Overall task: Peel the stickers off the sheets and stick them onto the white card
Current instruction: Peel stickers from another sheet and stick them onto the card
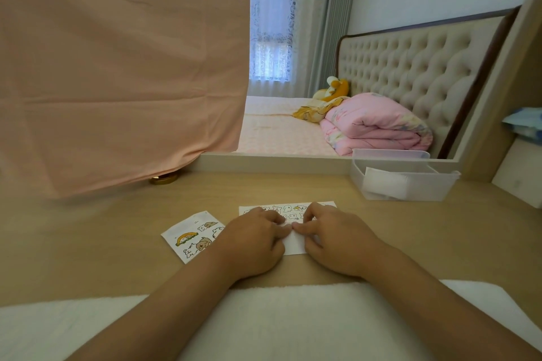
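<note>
Both hands are lying on the table point(117, 228), facing each other. The left hand point(252, 239) and the right hand point(331, 239) are curling their fingers, and the fingertips are meeting over the white card point(294, 245). I cannot tell if they are pinching a sticker. Just behind the fingers a row of small stickers point(290, 208) is showing; I cannot tell whether it is on the card or on a separate sheet. Another sticker sheet point(190, 236) is lying beside the left hand.
</note>
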Tool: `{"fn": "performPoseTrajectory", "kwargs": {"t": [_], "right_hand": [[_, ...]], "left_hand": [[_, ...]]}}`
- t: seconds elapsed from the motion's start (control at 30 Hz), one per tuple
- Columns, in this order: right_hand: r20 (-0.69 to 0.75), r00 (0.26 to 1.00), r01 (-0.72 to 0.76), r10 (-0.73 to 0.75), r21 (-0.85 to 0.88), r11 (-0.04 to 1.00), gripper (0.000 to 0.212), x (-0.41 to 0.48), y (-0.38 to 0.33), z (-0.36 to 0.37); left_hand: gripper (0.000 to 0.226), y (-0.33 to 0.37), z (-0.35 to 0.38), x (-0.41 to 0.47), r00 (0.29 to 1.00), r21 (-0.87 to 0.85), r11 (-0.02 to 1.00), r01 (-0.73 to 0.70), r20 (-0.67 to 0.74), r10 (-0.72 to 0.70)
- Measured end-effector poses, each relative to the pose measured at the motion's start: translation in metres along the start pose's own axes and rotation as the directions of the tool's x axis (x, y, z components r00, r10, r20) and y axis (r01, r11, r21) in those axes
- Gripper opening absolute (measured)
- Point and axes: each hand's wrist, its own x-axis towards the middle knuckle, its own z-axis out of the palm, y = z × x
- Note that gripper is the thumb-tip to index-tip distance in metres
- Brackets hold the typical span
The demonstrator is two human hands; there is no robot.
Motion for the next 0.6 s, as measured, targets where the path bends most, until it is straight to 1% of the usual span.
{"fn": "performPoseTrajectory", "kwargs": {"t": [0.1,0.2,0.33,0.43,0.5,0.6], "right_hand": [[-0.025,1.0,0.015,-0.015,-0.008,1.0,0.039,-0.0014,0.0016,0.0003],[-0.04,0.999,0.015,-0.014,0.026,1.0,0.039,-0.002,0.0016,-0.0004],[-0.043,0.999,0.01,-0.008,0.057,0.998,0.04,-0.0015,0.0016,0.0006],[-0.043,0.999,-0.001,0.004,0.067,0.998,0.039,-0.001,0.0019,0.003],[-0.034,0.999,-0.004,0.006,0.068,0.998,0.041,0.0006,0.0015,0.0056],[-0.009,1.0,0.006,-0.005,0.055,0.998,0.046,0.0038,0.0003,0.0067]], "left_hand": [[0.059,0.0067,0.0007,0.0001,1.0,-0.007,1.0,0.014,-0.027,-0.014],[0.056,0.0052,0.005,-0.0011,0.997,-0.018,1.0,0.009,-0.073,-0.01],[0.073,0.0032,0.0093,-0.0009,0.995,0.036,0.999,-0.019,-0.093,0.022],[0.077,0.0045,0.0066,-0.0015,0.997,0.042,0.999,-0.013,-0.08,0.016],[0.077,0.0037,0.004,-0.0024,0.998,0.032,0.999,-0.015,-0.068,0.017],[0.068,-0.0001,0.0018,-0.0037,0.998,0.005,1.0,-0.027,-0.058,0.027]]}}
